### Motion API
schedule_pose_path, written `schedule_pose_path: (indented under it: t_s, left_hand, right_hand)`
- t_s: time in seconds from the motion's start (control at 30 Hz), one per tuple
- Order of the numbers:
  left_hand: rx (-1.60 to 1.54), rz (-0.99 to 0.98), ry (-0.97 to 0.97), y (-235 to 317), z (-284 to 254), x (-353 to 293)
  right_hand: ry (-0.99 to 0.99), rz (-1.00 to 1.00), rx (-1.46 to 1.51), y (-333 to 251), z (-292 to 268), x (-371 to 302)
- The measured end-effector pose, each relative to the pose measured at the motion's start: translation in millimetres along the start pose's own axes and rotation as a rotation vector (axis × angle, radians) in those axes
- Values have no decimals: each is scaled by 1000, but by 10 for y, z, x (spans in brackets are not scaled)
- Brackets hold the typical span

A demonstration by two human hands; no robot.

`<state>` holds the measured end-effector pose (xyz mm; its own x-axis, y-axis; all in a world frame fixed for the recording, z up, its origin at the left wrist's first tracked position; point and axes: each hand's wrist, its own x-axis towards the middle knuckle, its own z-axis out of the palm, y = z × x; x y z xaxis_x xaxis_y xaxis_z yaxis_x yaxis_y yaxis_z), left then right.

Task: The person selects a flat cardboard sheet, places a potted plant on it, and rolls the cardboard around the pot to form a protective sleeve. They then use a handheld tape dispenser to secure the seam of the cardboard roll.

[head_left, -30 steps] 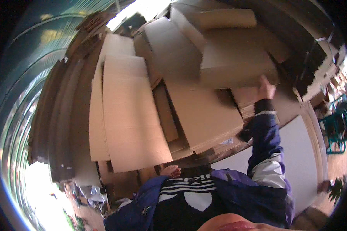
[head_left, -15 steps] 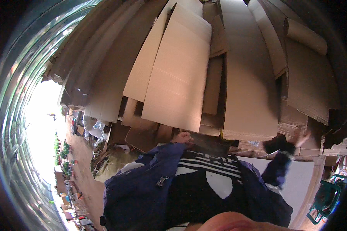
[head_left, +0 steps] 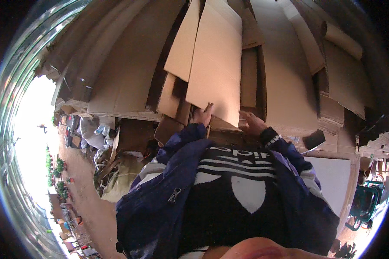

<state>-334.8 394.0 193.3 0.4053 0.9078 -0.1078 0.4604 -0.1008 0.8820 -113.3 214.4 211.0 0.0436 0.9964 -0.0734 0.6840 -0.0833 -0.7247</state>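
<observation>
A long tan cardboard sheet hangs down in front of me, its lower end between my hands. My left hand is at its lower left corner, with the thumb over the front face and the other fingers partly hidden. My right hand is beside the lower right edge, its fingers stretched toward the sheet; whether they touch it I cannot tell. A narrower cardboard piece lies just left of the sheet, partly behind it. Below it a folded cardboard flap sticks out.
Large cardboard sheets are piled to the right and left, with a rolled piece at far right. A dark object lies near my right sleeve. A white panel and green chair stand at right, a pale sack at left.
My right hand has swung in from the right to the sheet's lower right edge. My left hand has moved up to its lower left corner. The view has shifted slightly.
</observation>
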Motion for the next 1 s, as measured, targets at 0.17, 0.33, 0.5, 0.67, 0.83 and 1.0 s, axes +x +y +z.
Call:
schedule_pose_path:
  t_s: [0.17,0.33,0.5,0.67,0.83,1.0]
  left_hand:
    - [-285,8,-106,607,-154,-224]
    - [-607,272,-442,1072,-558,-601]
    - [-340,391,-337,977,-672,-526]
    - [-401,382,-313,744,-573,-351]
    - [-559,167,-311,756,-409,-304]
    - [-453,108,-330,897,-143,-346]
  right_hand:
    - [260,8,-327,-767,47,231]
    - [405,66,29,-763,35,283]
    - [566,47,1543,-429,-259,230]
    - [1101,-225,947,-268,-611,-73]
    - [1365,-154,1024,-3,-1209,-585]
    - [1496,82,1032,487,-1292,-1133]
